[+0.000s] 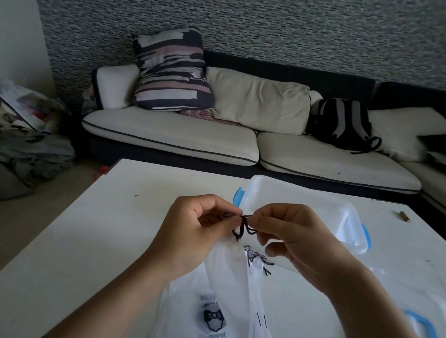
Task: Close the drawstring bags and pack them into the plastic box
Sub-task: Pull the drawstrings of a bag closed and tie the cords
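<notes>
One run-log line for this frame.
left hand: pinches black drawstring | right hand: pinches same | clear plastic box: holds no bags

Dim, soft daylight; wide-angle bending at edges, corners slightly blurred.

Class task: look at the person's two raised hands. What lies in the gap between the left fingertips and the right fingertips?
In the head view, a dark drawstring, knotted and looped, spans between the left hand and right hand, both pinching it.

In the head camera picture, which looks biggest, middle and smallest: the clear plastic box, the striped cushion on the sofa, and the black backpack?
As they look in this view:
1. plastic box, though it sits nearer the camera and hands hide part of it
2. striped cushion
3. backpack
</notes>
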{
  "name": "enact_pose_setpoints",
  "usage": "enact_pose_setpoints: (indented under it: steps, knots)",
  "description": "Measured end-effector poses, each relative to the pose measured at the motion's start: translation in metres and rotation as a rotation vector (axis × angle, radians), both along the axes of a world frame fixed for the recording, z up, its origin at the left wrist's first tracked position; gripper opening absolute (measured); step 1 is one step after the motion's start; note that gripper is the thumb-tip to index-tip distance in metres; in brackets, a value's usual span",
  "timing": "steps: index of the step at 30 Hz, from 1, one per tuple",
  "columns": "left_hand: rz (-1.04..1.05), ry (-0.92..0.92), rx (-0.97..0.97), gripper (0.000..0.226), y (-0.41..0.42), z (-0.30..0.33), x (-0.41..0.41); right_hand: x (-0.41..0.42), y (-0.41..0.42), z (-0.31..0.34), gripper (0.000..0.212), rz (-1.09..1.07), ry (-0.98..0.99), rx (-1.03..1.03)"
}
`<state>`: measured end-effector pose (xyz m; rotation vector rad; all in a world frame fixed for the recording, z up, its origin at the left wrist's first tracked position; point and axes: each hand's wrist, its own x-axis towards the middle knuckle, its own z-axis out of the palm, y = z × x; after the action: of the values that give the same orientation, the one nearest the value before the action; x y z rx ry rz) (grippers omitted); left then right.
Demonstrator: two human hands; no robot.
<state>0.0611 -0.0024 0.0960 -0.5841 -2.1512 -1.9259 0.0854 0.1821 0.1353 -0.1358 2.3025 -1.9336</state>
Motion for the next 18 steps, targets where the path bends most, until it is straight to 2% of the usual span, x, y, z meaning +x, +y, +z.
enact_pose_setpoints:
  steps: [4, 7, 13, 18]
  knots:
    - [0.038, 0.073, -0.095, 0.013, 0.001, -0.003, 0.001, 0.002, -0.005, 0.0, 0.01, 0.047, -0.167, -0.191]
    - [0.041, 0.047, -0.054, 0.014, 0.003, -0.002, 0.002, 0.002, -0.009, -0.004, 0.011, 0.051, -0.219, -0.218]
    - [-0.044, -0.185, 0.182, 0.007, 0.0, -0.001, 0.002, 0.002, -0.017, -0.008, 0.012, -0.057, -0.004, -0.023]
    - [-0.084, -0.203, 0.212, 0.008, -0.001, 0.005, 0.004, 0.001, -0.013, -0.008, 0.024, -0.132, 0.242, 0.105]
